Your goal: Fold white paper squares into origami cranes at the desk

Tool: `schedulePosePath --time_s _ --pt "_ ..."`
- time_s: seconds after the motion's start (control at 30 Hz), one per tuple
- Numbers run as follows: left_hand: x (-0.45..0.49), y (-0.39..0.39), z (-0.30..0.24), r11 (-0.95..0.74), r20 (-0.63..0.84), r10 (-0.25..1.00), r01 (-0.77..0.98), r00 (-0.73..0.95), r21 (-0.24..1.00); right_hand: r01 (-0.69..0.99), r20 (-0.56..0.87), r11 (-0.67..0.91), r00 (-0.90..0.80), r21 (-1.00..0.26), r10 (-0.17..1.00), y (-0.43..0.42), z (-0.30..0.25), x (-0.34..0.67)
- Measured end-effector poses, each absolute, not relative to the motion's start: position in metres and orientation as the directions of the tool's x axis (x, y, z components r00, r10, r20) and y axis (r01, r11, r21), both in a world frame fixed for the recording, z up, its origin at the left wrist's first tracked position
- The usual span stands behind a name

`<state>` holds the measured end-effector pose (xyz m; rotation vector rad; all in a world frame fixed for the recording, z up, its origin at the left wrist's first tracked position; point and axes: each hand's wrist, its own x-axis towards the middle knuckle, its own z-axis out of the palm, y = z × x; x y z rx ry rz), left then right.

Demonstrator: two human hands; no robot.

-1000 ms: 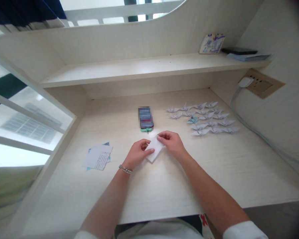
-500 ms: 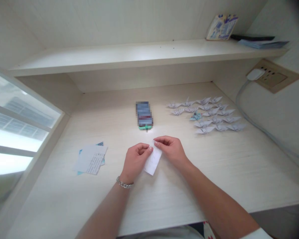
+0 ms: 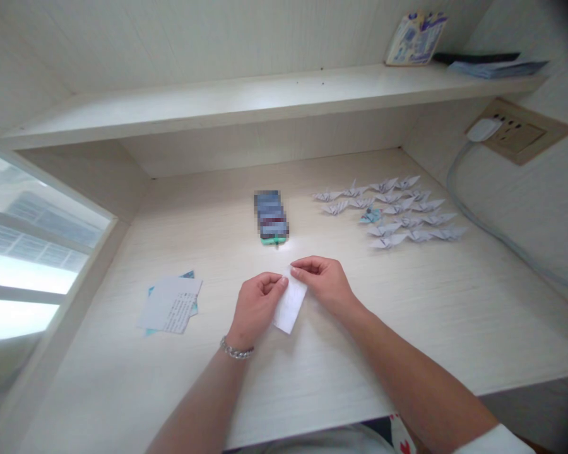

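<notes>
A small folded white paper (image 3: 291, 307) is held between my two hands over the front middle of the desk. My left hand (image 3: 259, 302), with a silver chain bracelet (image 3: 236, 349) on its wrist, pinches the paper's left edge between thumb and fingers. Opposite it, my right hand (image 3: 325, 282) pinches the top right corner. Fingers cover part of the paper's upper end. Beyond the hands, several folded paper cranes (image 3: 419, 235) stand in rows at the right. Most are white; one blue crane (image 3: 370, 216) sits among them.
A phone (image 3: 271, 215) with a blurred screen and green lower edge lies behind my hands. At the left is a small stack of paper sheets (image 3: 170, 306), one with writing. A shelf (image 3: 194, 104) spans the back; a cable (image 3: 483, 227) runs from the wall socket (image 3: 525, 132).
The camera view has tilted slightly, so the shelf and desk sit a little differently in the picture. Both hands keep the same pinch on the paper.
</notes>
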<state>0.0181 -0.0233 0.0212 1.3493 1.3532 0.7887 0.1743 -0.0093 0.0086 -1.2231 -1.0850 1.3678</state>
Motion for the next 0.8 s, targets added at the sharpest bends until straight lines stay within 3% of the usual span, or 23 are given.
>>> schedulePosePath --time_s 0.37,0.8 --pt "0.0215 -0.0241 0.0217 0.195 -0.23 0.962 0.216 0.149 0.957 -0.113 -0.142 -0.146 -0.039 -0.983 0.989 -0.0076 0.0056 0.1754" --pt "0.0205 -0.0239 0.0215 0.162 -0.203 0.968 0.253 0.145 0.954 -0.125 -0.167 -0.169 -0.025 -0.978 0.986 -0.0077 0.0069 0.1738"
